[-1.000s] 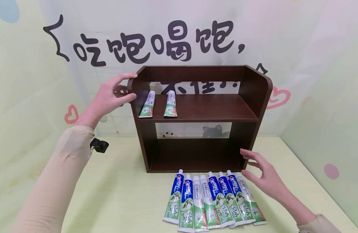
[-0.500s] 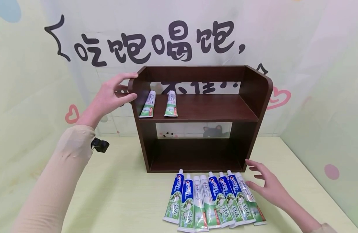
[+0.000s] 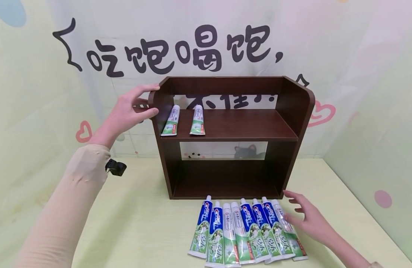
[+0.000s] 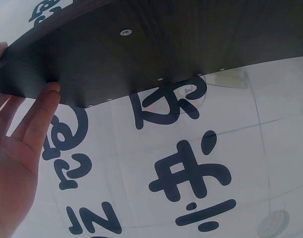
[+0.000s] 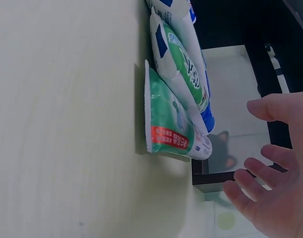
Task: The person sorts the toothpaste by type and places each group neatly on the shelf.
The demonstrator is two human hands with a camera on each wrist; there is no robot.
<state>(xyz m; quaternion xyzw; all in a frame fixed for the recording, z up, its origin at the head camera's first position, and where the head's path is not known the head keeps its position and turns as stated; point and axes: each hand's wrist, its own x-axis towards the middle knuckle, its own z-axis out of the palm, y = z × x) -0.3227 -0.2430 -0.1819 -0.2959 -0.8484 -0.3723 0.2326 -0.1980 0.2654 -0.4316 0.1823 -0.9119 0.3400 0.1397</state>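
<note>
My left hand (image 3: 125,111) holds the upper left side panel of a dark brown two-tier shelf (image 3: 239,139). In the left wrist view, fingers (image 4: 40,111) of that hand press the panel's outer face. Two white-and-green toothpaste tubes stand leaning on the upper tier, one (image 3: 171,121) against the left side and another (image 3: 197,121) to its right. Several blue-and-green Crest tubes (image 3: 249,227) and white-and-green tubes lie in a row before the shelf. My right hand (image 3: 311,219), fingers spread and holding nothing, hovers beside the rightmost white-and-green tube (image 5: 176,119).
A pale wood-look table (image 3: 135,223) carries the shelf. Behind it hangs a light printed backdrop (image 3: 108,22) with large black characters, and another panel (image 3: 370,149) borders the right side. A small black camera (image 3: 116,167) sits on the left wrist.
My right hand has moved down and slightly right, from the shelf's lower right corner to beside the rightmost tube. My left hand stays on the shelf. The tubes have not moved.
</note>
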